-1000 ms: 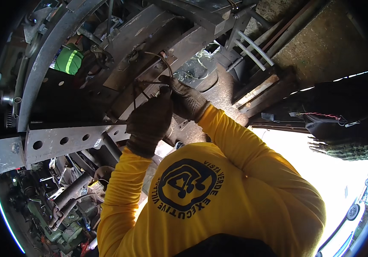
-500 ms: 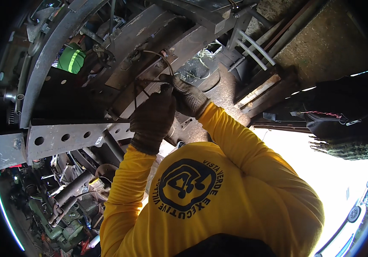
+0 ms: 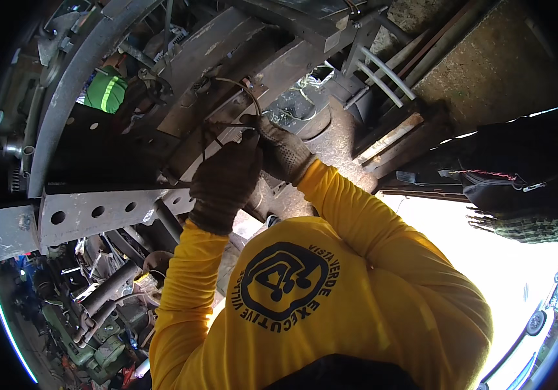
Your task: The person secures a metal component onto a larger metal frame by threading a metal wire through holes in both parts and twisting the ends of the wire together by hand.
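Note:
My left hand (image 3: 226, 181), in a dark knit work glove, is closed with its fingertips close to those of the right. My right hand (image 3: 284, 148), in a grey dotted glove, is closed around the end of a thin bent cable (image 3: 248, 90). That cable arcs up and left from my fingers toward a steel frame beam (image 3: 272, 68). A thin dark rod (image 3: 227, 123) runs left from the fingertips, with a bent piece hanging beside it. The gloves hide what the left fingers grip.
A pale beam with round holes (image 3: 103, 211) crosses at left, under a curved steel bar (image 3: 64, 97). Grey rungs (image 3: 380, 81) stick out at upper right. Greasy machinery (image 3: 103, 338) crowds the lower left. A dark bag with a zip (image 3: 513, 175) hangs at right. A car (image 3: 532, 331) stands in bright light.
My left hand has shifted slightly left, its wrist and forearm moving with it. My right hand stays nearly in place on the cable.

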Tool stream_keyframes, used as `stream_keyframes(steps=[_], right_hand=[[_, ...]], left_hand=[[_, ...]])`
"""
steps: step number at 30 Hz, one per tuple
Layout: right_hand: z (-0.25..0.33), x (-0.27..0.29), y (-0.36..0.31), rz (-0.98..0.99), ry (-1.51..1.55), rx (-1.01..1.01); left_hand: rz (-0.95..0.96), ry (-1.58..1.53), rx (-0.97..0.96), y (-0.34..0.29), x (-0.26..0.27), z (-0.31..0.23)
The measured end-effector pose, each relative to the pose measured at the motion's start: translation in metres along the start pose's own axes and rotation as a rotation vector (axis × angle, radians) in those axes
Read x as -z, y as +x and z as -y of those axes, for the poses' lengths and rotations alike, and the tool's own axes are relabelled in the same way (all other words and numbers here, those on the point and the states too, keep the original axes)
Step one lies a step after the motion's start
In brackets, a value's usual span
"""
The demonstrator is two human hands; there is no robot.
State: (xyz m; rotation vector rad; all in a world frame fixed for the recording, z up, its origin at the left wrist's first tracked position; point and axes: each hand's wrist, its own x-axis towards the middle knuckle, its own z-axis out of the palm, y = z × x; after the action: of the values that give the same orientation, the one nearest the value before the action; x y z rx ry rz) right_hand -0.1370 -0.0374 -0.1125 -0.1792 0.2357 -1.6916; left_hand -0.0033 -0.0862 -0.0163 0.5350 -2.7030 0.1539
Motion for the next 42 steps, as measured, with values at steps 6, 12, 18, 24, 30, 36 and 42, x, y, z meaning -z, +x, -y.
stream_keyframes(steps=[6, 12, 18, 24, 30, 36, 42], right_hand=[[0.008, -0.007, -0.004, 0.035, -0.024, -0.056], [0.01, 0.005, 0.002, -0.03, -0.073, -0.071], [0.011, 0.0, 0.001, -0.043, -0.011, -0.06], [-0.001, 0.004, 0.005, -0.117, -0.061, 0.068], [0.005, -0.007, 0.002, -0.097, -0.223, 0.075], [0.004, -0.005, 0.006, -0.105, -0.05, 0.025], [-0.002, -0.014, 0.004, -0.191, -0.135, 0.066]], left_hand=[[0.145, 0.185, 0.067, 0.0, 0.003, -0.011], [0.13, 0.214, 0.127, 0.01, 0.003, -0.024], [-0.072, 0.103, -0.008, 0.0, -0.008, -0.006], [0.146, 0.05, -0.05, 0.007, -0.008, 0.013], [0.069, 0.051, 0.001, 0.004, -0.007, 0.003], [0.01, -0.105, 0.017, 0.018, 0.013, 0.005], [-0.018, 0.008, -0.133, 0.009, 0.001, 0.024]])
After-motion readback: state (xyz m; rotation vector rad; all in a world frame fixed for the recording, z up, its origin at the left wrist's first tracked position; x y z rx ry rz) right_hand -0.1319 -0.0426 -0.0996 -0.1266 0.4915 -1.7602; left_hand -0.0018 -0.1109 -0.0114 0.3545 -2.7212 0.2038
